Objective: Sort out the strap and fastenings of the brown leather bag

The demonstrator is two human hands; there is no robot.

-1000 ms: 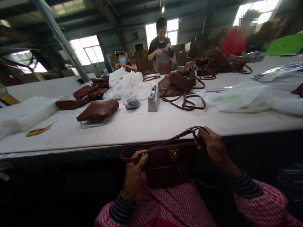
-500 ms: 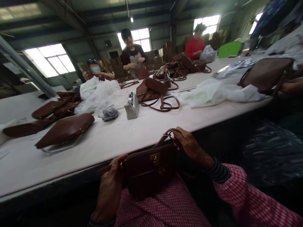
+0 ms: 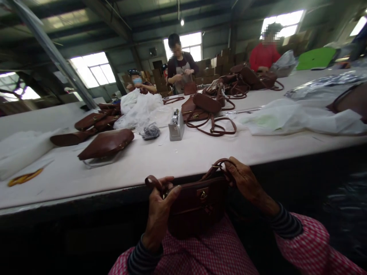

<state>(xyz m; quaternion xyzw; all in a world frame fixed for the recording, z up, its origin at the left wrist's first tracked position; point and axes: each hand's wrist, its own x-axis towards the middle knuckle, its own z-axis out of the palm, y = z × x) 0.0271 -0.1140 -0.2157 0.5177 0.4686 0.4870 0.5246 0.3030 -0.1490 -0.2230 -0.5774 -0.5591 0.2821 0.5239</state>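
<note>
A small dark brown handbag with a gold-coloured clasp on its front rests upright against my lap, just below the table's front edge. My left hand grips its upper left corner, thumb over the front and fingers behind, beside a looped end of the strap. At the upper right corner, my right hand is closed on the strap near a metal ring. The fingertips of both hands are partly hidden behind the leather.
On the white table stand a grey tape dispenser and a brown bag on a metal frame. Yellow-handled scissors lie left. Plastic bags, more brown bags and a white sheet lie farther back. Co-workers are across.
My view has turned left, bringing the scissors into sight. My left hand has shifted its thumb onto the bag's front, and the left strap end now stands up. My right hand keeps its hold.
</note>
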